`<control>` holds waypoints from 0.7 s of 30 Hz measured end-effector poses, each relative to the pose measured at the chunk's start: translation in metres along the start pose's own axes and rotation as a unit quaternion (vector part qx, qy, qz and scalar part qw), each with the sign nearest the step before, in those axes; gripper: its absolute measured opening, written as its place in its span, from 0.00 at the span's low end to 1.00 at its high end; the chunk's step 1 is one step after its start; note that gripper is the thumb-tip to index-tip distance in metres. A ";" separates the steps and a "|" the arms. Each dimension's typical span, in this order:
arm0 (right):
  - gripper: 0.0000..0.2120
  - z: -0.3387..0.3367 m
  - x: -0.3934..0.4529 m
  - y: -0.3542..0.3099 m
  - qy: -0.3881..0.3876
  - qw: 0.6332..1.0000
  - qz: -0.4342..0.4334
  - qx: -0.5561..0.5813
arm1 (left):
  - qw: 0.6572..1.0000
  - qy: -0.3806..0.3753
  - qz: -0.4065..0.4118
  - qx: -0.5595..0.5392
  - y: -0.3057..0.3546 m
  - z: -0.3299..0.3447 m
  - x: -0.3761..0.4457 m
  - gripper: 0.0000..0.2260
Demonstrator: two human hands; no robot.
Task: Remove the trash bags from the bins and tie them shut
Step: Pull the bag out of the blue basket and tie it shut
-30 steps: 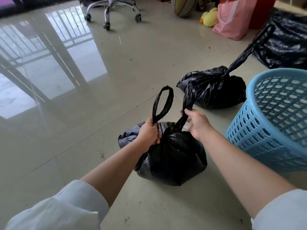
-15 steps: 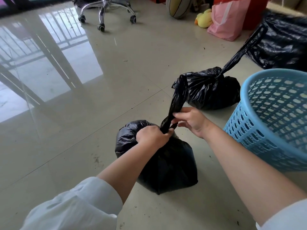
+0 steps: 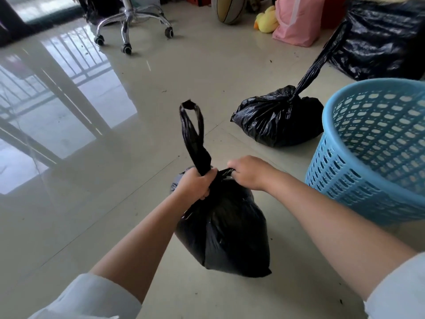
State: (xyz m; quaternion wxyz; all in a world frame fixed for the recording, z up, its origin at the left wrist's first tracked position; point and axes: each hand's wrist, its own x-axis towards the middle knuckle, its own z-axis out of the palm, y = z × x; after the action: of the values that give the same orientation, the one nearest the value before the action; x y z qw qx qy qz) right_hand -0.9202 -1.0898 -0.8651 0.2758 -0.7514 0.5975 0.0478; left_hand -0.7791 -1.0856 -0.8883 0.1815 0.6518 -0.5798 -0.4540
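Note:
A full black trash bag (image 3: 232, 236) stands on the tiled floor in front of me. My left hand (image 3: 195, 185) is closed around one handle strap (image 3: 194, 134), whose loop sticks up above my fist. My right hand (image 3: 249, 172) grips the other strap just right of the bag's neck, and the short stretch between my fists is taut. A second black trash bag (image 3: 276, 120) lies behind, its neck twisted into a long tail rising to the upper right. A light blue perforated bin (image 3: 377, 143) stands at the right with no bag in it.
A large crumpled black bag (image 3: 381, 40) lies at the back right. A pink bag (image 3: 296, 21), a yellow plush toy (image 3: 265, 20) and a ball (image 3: 228, 8) sit along the far edge. A wheeled chair base (image 3: 131, 21) stands at the back left.
My hands have moved apart at the bag's neck, pulling the crossed straps sideways. The long strap that stood between my hands now rises as a loop from my left fist.

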 end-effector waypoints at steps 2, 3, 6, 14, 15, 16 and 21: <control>0.16 -0.013 -0.004 -0.014 0.043 0.999 0.001 -0.029 | 0.995 -0.022 -0.003 -0.093 -0.001 -0.006 -0.002 0.20; 0.15 -0.020 -0.006 -0.021 0.055 0.998 0.004 -0.041 | 0.990 -0.037 -0.008 -0.134 -0.001 -0.007 -0.004 0.20; 0.18 -0.036 -0.015 -0.038 0.019 1.000 0.017 -0.013 | 0.964 -0.079 -0.043 -0.249 0.003 -0.003 -0.009 0.17; 0.18 -0.022 -0.027 -0.017 -0.052 0.984 0.004 0.170 | 0.865 -0.154 -0.143 -0.455 0.000 -0.005 -0.003 0.15; 0.18 -0.018 -0.028 -0.016 -0.069 0.986 -0.014 0.154 | 0.868 -0.154 -0.137 -0.453 -0.002 -0.005 -0.002 0.15; 0.17 -0.014 -0.029 -0.014 -0.085 0.988 -0.032 0.126 | 0.870 -0.154 -0.125 -0.452 -0.003 -0.004 -0.002 0.15; 0.16 -0.001 -0.026 0.004 -0.153 0.988 -0.021 -0.007 | 0.911 -0.136 -0.076 -0.383 -0.014 0.001 -0.003 0.15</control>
State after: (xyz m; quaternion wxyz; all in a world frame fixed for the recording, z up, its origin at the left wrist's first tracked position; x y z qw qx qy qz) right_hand -0.9310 -1.0683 -0.8552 0.3592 -0.7495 0.5324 0.1608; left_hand -0.7713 -1.0787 -0.8976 0.3013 0.5065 -0.3291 -0.7378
